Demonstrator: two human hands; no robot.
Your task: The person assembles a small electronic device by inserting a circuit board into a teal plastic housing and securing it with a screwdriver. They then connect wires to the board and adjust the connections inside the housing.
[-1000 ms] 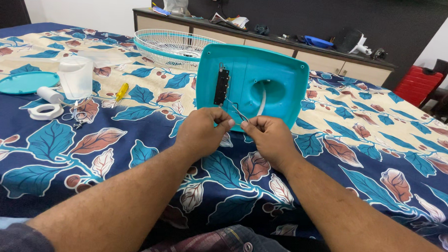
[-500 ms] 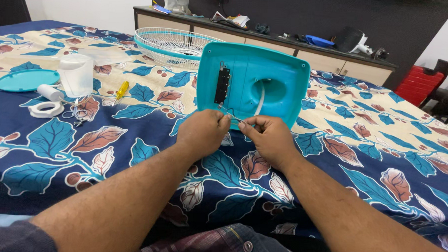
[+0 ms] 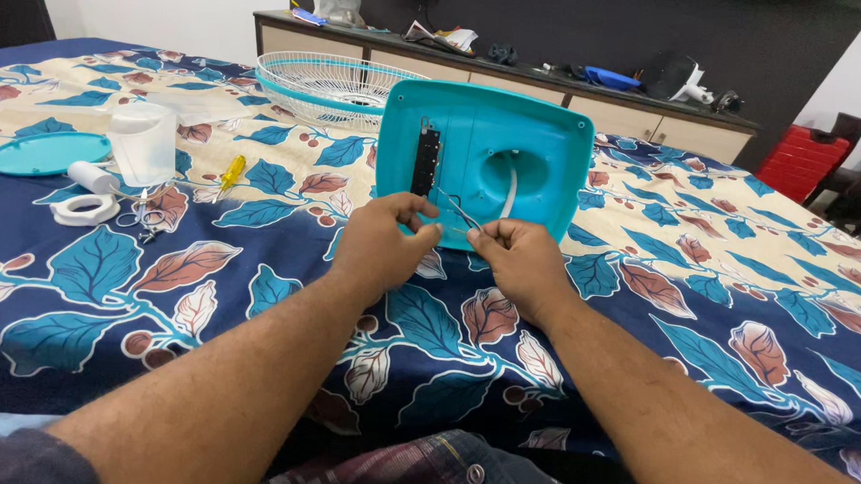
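Observation:
A teal plastic fan base (image 3: 548,151) stands tilted on the leaf-patterned bedsheet (image 3: 696,280), its underside facing me. A black switch strip (image 3: 426,161) is fixed on its left part and a white cord (image 3: 510,188) hangs from the round middle opening. Thin wires (image 3: 458,211) run down from the strip. My left hand (image 3: 383,245) pinches a wire end at the base's lower edge. My right hand (image 3: 517,264) pinches the other wire end right beside it, fingertips nearly touching.
A white wire fan grille (image 3: 326,88) with a teal rim lies behind the base. At left sit a yellow screwdriver (image 3: 231,173), a clear plastic cup (image 3: 143,144), a teal round lid (image 3: 47,152) and a white ring (image 3: 86,208). A cluttered sideboard (image 3: 512,87) and red chair (image 3: 804,158) stand behind.
Both hands have shifted slightly upward along the base's lower edge, and the left hand's fingers have opened a little around the wire. The base stays in place.

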